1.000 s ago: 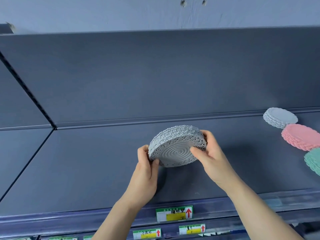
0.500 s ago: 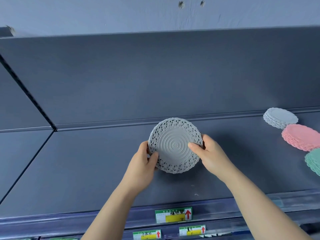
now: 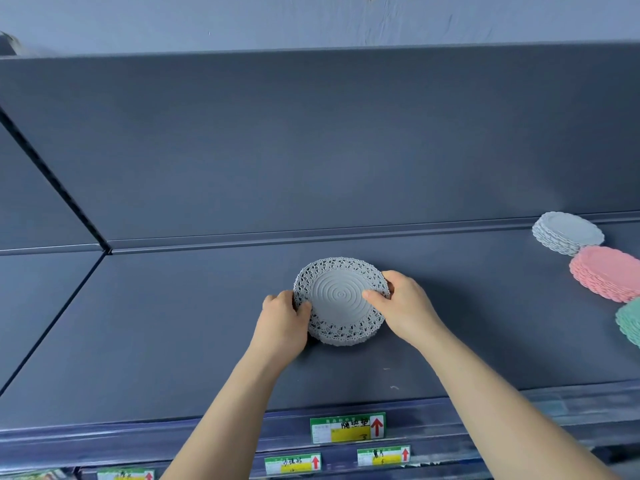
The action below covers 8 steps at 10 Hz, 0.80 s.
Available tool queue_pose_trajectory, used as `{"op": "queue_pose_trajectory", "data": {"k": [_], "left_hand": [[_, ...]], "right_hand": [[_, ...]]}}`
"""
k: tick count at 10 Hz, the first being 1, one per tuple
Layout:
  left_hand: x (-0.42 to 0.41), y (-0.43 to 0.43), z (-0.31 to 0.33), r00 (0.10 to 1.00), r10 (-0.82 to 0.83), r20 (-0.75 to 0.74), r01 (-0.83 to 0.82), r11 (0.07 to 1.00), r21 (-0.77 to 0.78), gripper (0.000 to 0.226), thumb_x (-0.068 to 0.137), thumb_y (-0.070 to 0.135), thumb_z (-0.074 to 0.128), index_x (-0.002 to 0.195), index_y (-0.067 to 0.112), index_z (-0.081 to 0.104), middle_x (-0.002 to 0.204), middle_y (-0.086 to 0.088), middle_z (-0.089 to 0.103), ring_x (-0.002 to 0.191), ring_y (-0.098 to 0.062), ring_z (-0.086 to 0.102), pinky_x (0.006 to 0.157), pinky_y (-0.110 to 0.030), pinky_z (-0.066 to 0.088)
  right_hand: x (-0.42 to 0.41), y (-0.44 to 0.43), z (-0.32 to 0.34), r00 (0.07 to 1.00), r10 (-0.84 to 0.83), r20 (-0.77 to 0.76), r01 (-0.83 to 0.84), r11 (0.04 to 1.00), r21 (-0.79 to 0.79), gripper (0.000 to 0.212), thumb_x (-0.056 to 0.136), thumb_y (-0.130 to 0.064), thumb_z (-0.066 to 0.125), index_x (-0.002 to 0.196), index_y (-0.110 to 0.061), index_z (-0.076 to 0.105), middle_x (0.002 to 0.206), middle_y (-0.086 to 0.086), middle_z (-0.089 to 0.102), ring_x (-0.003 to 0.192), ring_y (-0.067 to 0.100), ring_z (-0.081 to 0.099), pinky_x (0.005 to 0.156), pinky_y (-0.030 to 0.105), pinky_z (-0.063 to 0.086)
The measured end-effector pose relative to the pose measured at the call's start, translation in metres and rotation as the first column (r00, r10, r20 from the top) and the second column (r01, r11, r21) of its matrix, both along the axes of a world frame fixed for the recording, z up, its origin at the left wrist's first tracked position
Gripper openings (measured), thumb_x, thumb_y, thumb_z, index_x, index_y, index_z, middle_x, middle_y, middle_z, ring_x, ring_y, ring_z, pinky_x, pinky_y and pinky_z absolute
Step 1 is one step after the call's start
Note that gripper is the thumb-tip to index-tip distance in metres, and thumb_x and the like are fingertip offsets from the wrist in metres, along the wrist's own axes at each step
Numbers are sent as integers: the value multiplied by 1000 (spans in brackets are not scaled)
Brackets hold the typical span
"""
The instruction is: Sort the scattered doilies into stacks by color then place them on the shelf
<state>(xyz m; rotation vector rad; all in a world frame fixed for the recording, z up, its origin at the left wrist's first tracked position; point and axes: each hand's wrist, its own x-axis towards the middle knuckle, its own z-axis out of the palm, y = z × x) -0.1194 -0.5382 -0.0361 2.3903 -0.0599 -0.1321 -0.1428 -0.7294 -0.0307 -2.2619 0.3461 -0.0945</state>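
A stack of grey lace-edged doilies (image 3: 337, 299) lies flat on the dark grey shelf (image 3: 173, 334), near its middle. My left hand (image 3: 282, 323) grips the stack's left edge, and my right hand (image 3: 405, 306) grips its right edge with the thumb on top. At the shelf's right end sit three more stacks: light grey doilies (image 3: 568, 232) at the back, pink doilies (image 3: 607, 271) in front of them, and green doilies (image 3: 630, 320) cut off by the frame's edge.
The shelf's back panel (image 3: 311, 150) rises behind the stacks. A seam (image 3: 93, 233) divides it from the neighbouring shelf section on the left. Price labels (image 3: 348, 427) with red arrows hang on the clear front rail, with more labels on a lower rail.
Both hands tipped the grey stack from tilted to flat and lowered it onto the shelf. The other three stacks have not moved.
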Motion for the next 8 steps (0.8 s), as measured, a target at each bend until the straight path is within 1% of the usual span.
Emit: {"op": "queue_pose_trajectory", "data": {"k": [1,2,3,4,5,6,7,8], "left_hand": [[3,0,-2,1000,12,-5,-12,996,91,24,96,29,41,78,12,42,97,-11,47,94,-30,44,77,-35,38],[6,1,-6,1000,8,-9,-7,996,92,26,95,31,43,75,14,40,93,-11,51,93,-34,48,71,-34,35],[4,4,-9,999,25,33,-26,1000,18,22,92,32,48,77,17,47,86,-7,52,93,-30,49,65,-31,32],[0,5,-13,995,48,82,-45,998,-35,22,93,31,49,103,15,60,97,-4,57,92,-18,46,70,-27,33],[1,6,-14,994,45,100,-46,999,15,27,93,33,49,112,16,59,100,-5,57,91,-17,45,73,-27,34],[3,6,-14,994,33,104,-36,999,28,30,93,34,50,114,15,58,100,-6,56,91,-18,45,75,-27,35],[-1,9,-10,998,-1,59,1,1000,9,26,94,33,50,109,16,60,98,-4,57,96,-20,50,75,-26,36],[-10,20,9,989,5,151,1,999,-42,18,93,31,51,97,17,63,92,1,65,96,-21,58,73,-25,41]], "right_hand": [[2,1,-2,999,-25,-34,23,998,-51,28,87,-33,60,100,-9,59,102,7,51,78,21,52,66,30,37],[4,1,-6,999,-35,-41,31,994,-105,30,87,-35,60,91,-6,52,99,6,45,79,22,45,66,28,33],[1,0,-7,999,-36,5,37,991,-126,29,87,-34,60,82,-9,46,90,5,45,76,21,41,58,26,31],[-3,-3,-14,998,-18,65,27,992,-125,24,87,-33,60,94,-11,60,92,6,54,81,20,50,63,27,35],[-6,-1,-17,996,-37,87,46,994,-97,27,87,-33,60,108,-15,62,97,4,55,88,19,53,74,27,37],[-6,-2,-19,992,-47,119,58,994,-92,33,88,-32,60,116,-13,58,101,3,53,93,19,52,78,25,35],[-12,1,-15,998,-26,56,30,997,-73,30,89,-34,58,110,-14,58,104,4,53,95,21,52,77,26,37],[-25,-8,3,996,-34,88,40,997,-66,25,89,-30,58,95,-7,61,98,11,62,91,27,58,76,33,46]]}}
